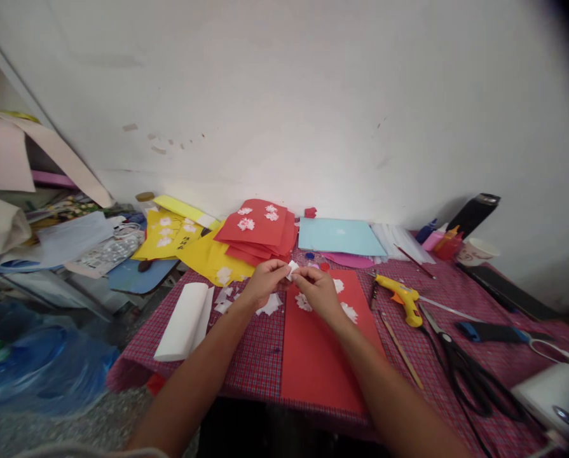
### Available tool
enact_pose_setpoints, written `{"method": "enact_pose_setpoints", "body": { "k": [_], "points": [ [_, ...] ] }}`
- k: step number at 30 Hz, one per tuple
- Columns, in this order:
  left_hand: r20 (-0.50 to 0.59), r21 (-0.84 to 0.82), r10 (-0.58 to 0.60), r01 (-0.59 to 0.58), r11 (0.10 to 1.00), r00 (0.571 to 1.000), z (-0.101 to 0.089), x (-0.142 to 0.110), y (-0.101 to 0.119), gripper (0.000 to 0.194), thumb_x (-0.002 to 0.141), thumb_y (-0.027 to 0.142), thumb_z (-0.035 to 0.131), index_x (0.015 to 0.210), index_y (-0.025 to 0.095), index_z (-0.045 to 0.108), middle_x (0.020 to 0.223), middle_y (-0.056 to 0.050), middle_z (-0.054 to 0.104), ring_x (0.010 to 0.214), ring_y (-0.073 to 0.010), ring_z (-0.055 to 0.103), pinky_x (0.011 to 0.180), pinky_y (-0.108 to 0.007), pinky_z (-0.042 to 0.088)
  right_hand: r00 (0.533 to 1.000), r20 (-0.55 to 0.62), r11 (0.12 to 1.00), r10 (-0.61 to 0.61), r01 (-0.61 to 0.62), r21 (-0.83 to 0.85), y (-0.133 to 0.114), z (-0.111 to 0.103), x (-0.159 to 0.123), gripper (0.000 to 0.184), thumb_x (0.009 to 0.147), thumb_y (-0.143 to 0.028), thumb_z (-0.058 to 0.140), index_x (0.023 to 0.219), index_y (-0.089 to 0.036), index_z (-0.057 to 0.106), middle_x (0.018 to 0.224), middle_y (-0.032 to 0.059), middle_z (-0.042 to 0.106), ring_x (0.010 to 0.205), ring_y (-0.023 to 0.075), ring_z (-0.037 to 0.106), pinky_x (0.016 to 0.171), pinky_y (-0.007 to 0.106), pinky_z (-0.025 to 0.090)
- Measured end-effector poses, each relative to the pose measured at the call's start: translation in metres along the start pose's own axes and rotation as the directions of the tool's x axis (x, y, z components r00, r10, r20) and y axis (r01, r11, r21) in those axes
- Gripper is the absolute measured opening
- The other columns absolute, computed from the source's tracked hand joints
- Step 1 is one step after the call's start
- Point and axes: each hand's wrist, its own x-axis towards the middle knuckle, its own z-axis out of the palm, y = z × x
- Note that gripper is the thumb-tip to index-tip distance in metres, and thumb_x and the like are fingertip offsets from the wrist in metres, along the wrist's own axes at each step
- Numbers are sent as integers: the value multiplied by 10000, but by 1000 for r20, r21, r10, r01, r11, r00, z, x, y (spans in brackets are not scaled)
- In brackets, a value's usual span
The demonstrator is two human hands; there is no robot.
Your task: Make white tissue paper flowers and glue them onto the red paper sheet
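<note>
Between the fingertips of my left hand [266, 281] and my right hand [316, 289] is a small piece of white paper [292, 270], pinched from both sides. Both hands are closed on it, above the upper left part of a red paper sheet [329, 356]. White paper flowers [349, 312] lie on that sheet, one of them partly under my right hand. Loose white paper scraps [271, 305] are on the checked tablecloth [253, 362] below my left hand. A folded stack of white paper [183, 324] rests farther left.
Red cards with flowers [260, 222], yellow sheets [208, 257] and a light blue sheet [340, 237] lie along the wall. On the right are a yellow glue gun [401, 298], black scissors [465, 369], a wooden stick [402, 351], paint bottles [447, 243] and a paper cup [477, 252].
</note>
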Motion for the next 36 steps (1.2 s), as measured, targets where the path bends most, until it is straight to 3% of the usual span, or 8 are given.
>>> {"method": "enact_pose_setpoints", "body": {
  "k": [6,13,22,30,36],
  "points": [
    [12,-9,-7,7,1000,1000,1,0,1,267,736,371,744,790,135,631,728,-21,620,611,-97,589,578,-211,475,1000,-7,1000,27,-27,-4,-4,1,0,225,840,-309,554,651,-189,580,591,-35,494,554,126,432,537,245,335],
    [1,-12,-19,19,1000,1000,1,0,2,274,737,376,739,795,130,634,724,-32,634,616,-112,602,600,-241,508,986,-37,984,165,-162,81,-4,0,-1,250,827,-386,584,656,-206,555,528,-44,513,485,128,421,500,252,346],
    [-11,-26,-24,23,999,1000,1,0,2,277,729,376,747,795,137,625,690,-20,617,606,-116,602,600,-251,520,975,-148,973,165,-137,183,4,-1,2,237,821,-363,600,653,-206,544,533,-46,514,497,125,454,503,246,359],
    [-8,-26,-28,27,999,1000,1,0,1,262,723,365,745,780,142,619,681,-9,608,584,-107,589,585,-248,507,940,-175,912,292,-219,347,1,-1,4,218,800,-350,607,649,-204,546,483,-58,482,447,112,416,454,239,317],
    [-1,-12,-55,55,998,998,2,-2,5,255,715,359,741,766,153,600,645,-4,615,546,-110,591,554,-241,489,941,-168,904,293,-215,369,3,-1,4,222,797,-354,610,643,-207,544,487,-54,496,449,111,417,455,243,314]
  ]
}}
